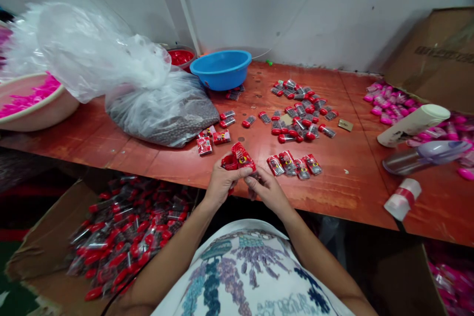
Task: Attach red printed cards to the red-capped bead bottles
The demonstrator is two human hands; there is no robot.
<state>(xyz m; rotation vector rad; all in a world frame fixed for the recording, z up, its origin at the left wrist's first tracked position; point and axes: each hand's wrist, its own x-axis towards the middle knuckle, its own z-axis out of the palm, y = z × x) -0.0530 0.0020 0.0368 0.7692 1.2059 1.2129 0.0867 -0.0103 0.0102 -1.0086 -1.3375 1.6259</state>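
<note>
Above the table's front edge, my left hand (220, 180) is closed on a red printed packet (242, 155), with a red rounded piece showing beside it. My right hand (267, 187) meets it from the right. Its fingers are pinched at the packet's lower right end, over something dark that I cannot make out. Right of my hands lie several printed packets (288, 163) in a row. A few more red packets (204, 146) lie to the left. Further back is a loose heap of small clear containers with red caps and dark contents (305, 121).
A clear bag of dark pellets (166, 113) slumps at left, near a blue basin (222, 70) and a pale tub (62, 106). Below stands a carton of red-capped containers (126, 237). At right are a white tumbler (411, 126), a bottle (414, 158), a white roll (403, 199) and pink pieces (392, 101).
</note>
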